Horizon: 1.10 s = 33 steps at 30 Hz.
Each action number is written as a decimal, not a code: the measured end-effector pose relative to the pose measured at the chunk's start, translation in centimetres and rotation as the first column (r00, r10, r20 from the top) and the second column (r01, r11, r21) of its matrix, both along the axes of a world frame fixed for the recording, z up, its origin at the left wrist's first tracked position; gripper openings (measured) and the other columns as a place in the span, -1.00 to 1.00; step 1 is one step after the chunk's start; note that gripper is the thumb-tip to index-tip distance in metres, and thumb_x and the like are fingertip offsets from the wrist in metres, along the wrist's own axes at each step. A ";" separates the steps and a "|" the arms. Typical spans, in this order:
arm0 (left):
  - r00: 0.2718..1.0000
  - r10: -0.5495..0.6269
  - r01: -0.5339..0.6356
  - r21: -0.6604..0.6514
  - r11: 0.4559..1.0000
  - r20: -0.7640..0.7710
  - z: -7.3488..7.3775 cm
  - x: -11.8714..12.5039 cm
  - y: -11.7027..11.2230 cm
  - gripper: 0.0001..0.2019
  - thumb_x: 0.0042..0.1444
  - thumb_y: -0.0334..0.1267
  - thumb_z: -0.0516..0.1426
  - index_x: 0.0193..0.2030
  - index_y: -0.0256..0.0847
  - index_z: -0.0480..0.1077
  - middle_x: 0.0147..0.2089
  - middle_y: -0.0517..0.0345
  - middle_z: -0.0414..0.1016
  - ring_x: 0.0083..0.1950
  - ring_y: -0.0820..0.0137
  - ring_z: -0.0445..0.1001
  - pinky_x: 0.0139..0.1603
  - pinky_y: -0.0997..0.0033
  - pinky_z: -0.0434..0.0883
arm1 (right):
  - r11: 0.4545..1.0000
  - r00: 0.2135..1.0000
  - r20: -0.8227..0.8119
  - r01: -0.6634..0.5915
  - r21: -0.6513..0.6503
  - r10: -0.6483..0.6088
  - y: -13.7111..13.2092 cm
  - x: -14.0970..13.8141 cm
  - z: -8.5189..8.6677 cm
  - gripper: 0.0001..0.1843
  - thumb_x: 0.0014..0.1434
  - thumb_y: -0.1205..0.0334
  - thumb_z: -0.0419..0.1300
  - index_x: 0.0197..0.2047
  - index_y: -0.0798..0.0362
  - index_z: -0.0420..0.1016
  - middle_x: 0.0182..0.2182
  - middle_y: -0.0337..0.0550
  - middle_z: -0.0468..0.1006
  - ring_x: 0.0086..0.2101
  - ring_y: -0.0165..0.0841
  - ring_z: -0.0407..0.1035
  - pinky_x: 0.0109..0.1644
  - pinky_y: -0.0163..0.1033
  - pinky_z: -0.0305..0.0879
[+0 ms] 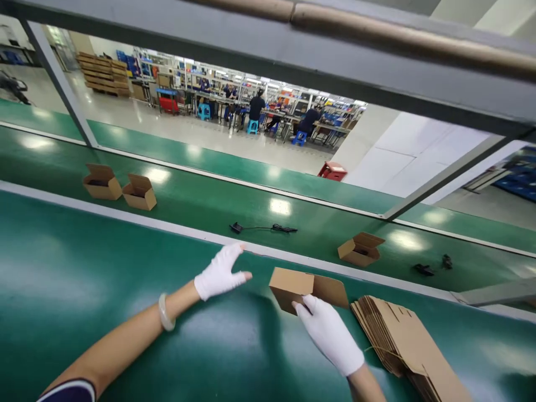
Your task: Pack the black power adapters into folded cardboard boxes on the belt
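A small brown cardboard box [292,281] with its flap standing out to the right is in my right hand [329,332], in a white glove with bare fingertips. My thumb and fingers close on the box's near edge; some fingers are hidden. To the left of the box, my left hand [221,272], gloved the same way, is raised over the green surface [201,352]. Its thumb and fingers are apart and nothing is between them. Just right of my right hand lies a stack of flattened cardboard boxes [406,335], with a tie around it.
Beyond a pale divider [167,225], a green belt [201,198] carries open boxes [140,192], another open box [359,250], a black device with a bundled cable [237,228] and black items [424,270]. A metal frame [268,61] crosses above. People sit far behind.
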<state>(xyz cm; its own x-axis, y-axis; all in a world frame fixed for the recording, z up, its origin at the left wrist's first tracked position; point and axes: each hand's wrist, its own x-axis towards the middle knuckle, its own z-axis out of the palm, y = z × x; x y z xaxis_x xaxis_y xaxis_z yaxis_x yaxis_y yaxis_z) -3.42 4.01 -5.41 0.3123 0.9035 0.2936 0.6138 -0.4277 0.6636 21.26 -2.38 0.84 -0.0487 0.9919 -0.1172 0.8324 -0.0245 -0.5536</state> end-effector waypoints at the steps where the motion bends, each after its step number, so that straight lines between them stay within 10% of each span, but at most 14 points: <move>1: 0.992 0.093 -0.096 -0.032 0.995 -0.084 -0.4 -1.0 1.7 -0.33 -0.01 -0.04 0.16 0.22 -0.26 0.12 0.23 -0.13 0.22 0.27 0.11 0.17 0.28 0.09 0.17 | 0.997 0.981 0.184 -0.053 -0.049 0.061 0.3 0.8 0.1 -0.76 0.15 0.28 -0.03 -0.40 0.06 0.45 -0.46 -0.07 0.54 -0.37 -0.22 0.43 -0.26 -0.22 0.23; 4: 0.951 0.236 -0.259 -0.099 0.961 -0.198 -1.5 -3.5 7.2 -0.35 -0.07 -0.16 0.19 0.19 -0.32 0.18 0.24 -0.16 0.22 0.29 0.03 0.11 0.28 0.05 0.14 | 0.986 0.839 0.527 -0.060 -0.153 0.133 0.3 2.0 0.5 -0.66 0.16 0.38 -0.09 -0.16 0.07 0.48 -0.36 -0.03 0.59 -0.37 -0.21 0.47 -0.32 -0.23 0.22; 10: 0.957 0.252 -0.277 -0.193 0.941 -0.144 -3.1 -5.5 14.6 -0.47 -0.19 -0.26 0.23 0.03 -0.19 0.36 0.23 -0.06 0.26 0.29 -0.05 0.08 0.27 -0.11 0.05 | 0.979 0.795 0.602 -0.057 0.193 -0.072 0.0 -1.8 1.8 -0.67 0.24 0.28 -0.10 -0.12 0.01 0.46 -0.33 -0.08 0.59 -0.37 -0.24 0.47 -0.31 -0.22 0.24; 18: 0.924 0.257 -0.175 -0.285 0.943 0.284 -4.3 -8.4 15.3 -0.65 -0.38 -0.14 0.34 -0.38 -0.17 0.45 -0.02 -0.01 0.48 0.21 0.00 0.22 0.30 0.01 0.03 | 0.996 0.849 0.527 -0.026 0.089 -0.024 17.7 -8.4 -3.8 -0.47 0.19 0.38 -0.04 0.24 0.18 0.13 0.24 0.18 0.11 -0.06 -0.16 0.35 -0.05 -0.13 0.25; 23: 0.644 0.292 -0.157 -0.252 0.955 0.707 -3.4 -8.7 14.3 -0.51 -0.13 0.19 0.18 -0.26 -0.21 0.34 -0.18 -0.04 0.49 -0.02 0.20 0.45 0.09 0.08 0.32 | 0.990 0.907 0.411 -0.127 0.053 0.094 22.3 -10.3 -6.5 -0.54 0.15 0.42 0.01 0.14 0.15 0.26 0.03 0.16 0.37 -0.05 -0.15 0.33 0.00 -0.11 0.20; 30: -0.009 0.286 -0.142 -0.284 0.948 0.958 1.1 -6.6 13.3 -0.59 0.00 0.12 0.16 -0.35 -0.23 0.24 -0.46 0.20 0.36 -0.41 0.47 0.46 -0.35 0.44 0.42 | 0.967 0.966 0.078 -0.252 0.047 0.248 17.4 -11.7 -5.4 -0.71 0.23 0.24 -0.07 -0.08 0.10 0.38 -0.24 -0.05 0.50 -0.28 -0.29 0.40 -0.23 -0.23 0.29; 33: 0.060 0.302 -0.149 -0.291 0.945 0.951 2.8 -3.9 10.7 -0.63 0.04 0.09 0.14 -0.32 -0.21 0.25 -0.44 0.22 0.36 -0.46 0.52 0.43 -0.56 0.62 0.27 | 0.961 0.933 -0.232 -0.259 0.100 0.275 14.4 -11.5 -3.2 -0.63 0.25 0.14 -0.14 0.00 0.09 0.30 -0.33 -0.17 0.48 -0.46 -0.42 0.33 -0.41 -0.32 0.26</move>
<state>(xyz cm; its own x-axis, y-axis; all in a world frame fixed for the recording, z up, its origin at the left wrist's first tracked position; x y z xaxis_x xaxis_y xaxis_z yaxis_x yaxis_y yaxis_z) -7.35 14.66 -2.64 -0.4061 0.9116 0.0639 -0.5544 -0.3014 0.7757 9.72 12.06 -2.33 -0.3315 0.9434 -0.0027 0.6445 0.2243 -0.7310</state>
